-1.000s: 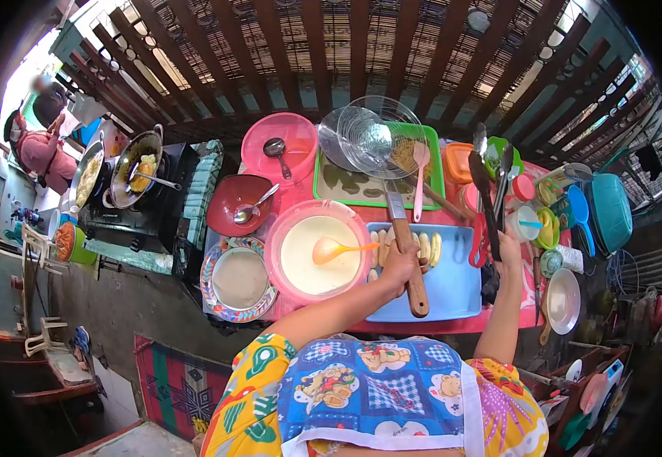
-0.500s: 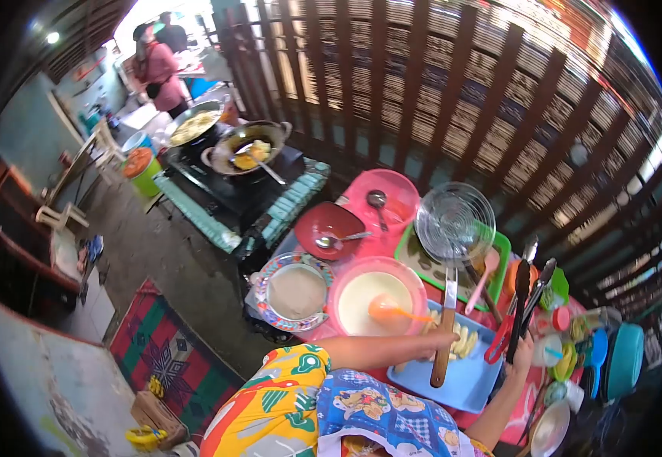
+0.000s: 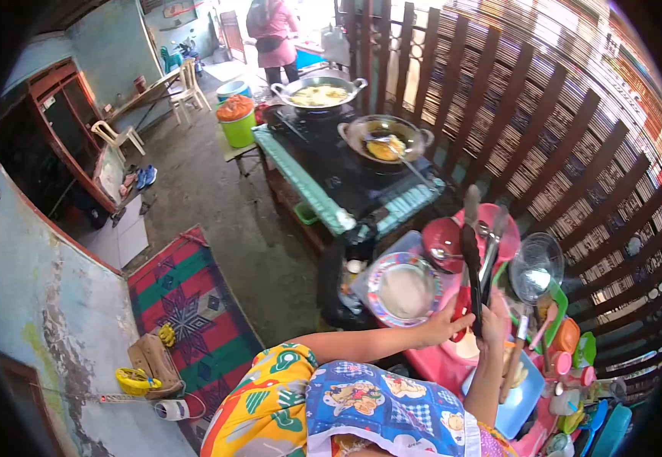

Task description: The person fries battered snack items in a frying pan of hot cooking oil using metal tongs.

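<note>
Two pairs of tongs are held upright over the pink batter bowl [image 3: 466, 349]. My left hand [image 3: 445, 321] is closed round the tongs with red handles [image 3: 464, 293]. Beside it, my right hand [image 3: 492, 327] grips the black-handled tongs [image 3: 491, 259]. Left of the hands stands a flower-rimmed plate [image 3: 377, 286] of pale powder, and behind them a dark red bowl [image 3: 439, 236]. A wire strainer [image 3: 537, 266] lies to the right, its wooden handle over a blue tray [image 3: 525, 407] with pale pieces in it.
A black stove [image 3: 331, 171] with teal edging carries two woks, the nearer wok [image 3: 361, 129] holding yellow food and a ladle. A person in pink [image 3: 272, 34] stands beyond. Slatted fence [image 3: 491, 99] runs along the right. A patterned mat [image 3: 186, 305] lies on the floor at left.
The view has turned left toward the stove. My left hand has left the strainer handle and taken hold of the red-handled tongs; both hands are now together over the batter bowl.
</note>
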A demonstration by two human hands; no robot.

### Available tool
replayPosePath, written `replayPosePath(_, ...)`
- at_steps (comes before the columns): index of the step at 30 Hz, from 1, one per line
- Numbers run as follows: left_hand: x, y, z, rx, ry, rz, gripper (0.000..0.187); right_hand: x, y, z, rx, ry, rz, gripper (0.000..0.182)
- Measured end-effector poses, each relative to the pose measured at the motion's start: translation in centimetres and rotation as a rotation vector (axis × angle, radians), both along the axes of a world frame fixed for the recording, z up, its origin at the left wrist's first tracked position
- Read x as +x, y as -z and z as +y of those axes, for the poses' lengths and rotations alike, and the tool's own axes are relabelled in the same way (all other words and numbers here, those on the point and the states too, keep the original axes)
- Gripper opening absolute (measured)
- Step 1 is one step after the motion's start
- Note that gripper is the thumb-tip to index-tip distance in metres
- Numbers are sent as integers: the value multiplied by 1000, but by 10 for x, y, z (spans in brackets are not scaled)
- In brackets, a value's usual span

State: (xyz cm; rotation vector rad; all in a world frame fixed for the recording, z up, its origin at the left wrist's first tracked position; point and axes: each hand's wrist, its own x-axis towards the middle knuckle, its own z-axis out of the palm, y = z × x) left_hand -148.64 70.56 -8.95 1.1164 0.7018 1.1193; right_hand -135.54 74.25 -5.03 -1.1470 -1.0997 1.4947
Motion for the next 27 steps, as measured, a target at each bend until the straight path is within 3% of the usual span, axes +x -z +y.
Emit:
replayPosePath(2,-62,-6,-26,-3,-131,-51,60,-69,-4,-18,-85,-93,-6,12)
replayPosePath(3,-95,-11,-39,-87,-66,-162,54,-105,-9,-26,-101,-121,-12,12)
replayPosePath(5,-151,8,-50,8,-297,-97,50,-169,12,-32,-113,-203,45,10)
replayPosePath(7,-222,-3,-73,-88,-205,-263,44,-237,3,-45,-179,-319,64,10)
replayPosePath(11,-318,-14,-104,-54,-409,-311,34,-338,-2,-60,-230,-448,49,15)
replayPosePath(15,-396,-14,-117,-123,-598,-346,36,-391,-20,-58,-227,-433,4,18)
replayPosePath(17,-436,-11,-119,-133,-685,-350,38,-401,-24,-36,-302,-459,153,20)
replayPosePath(19,-474,-16,-121,-115,-737,-348,37,-412,-18,-9,-381,-340,432,22)
replayPosePath(23,-553,-27,-109,-52,-777,-331,39,-444,-11,37,-332,-147,533,15)
replayPosePath(27,-633,-37,-76,-1,-727,-279,48,-480,-13,89,-193,-215,737,25)
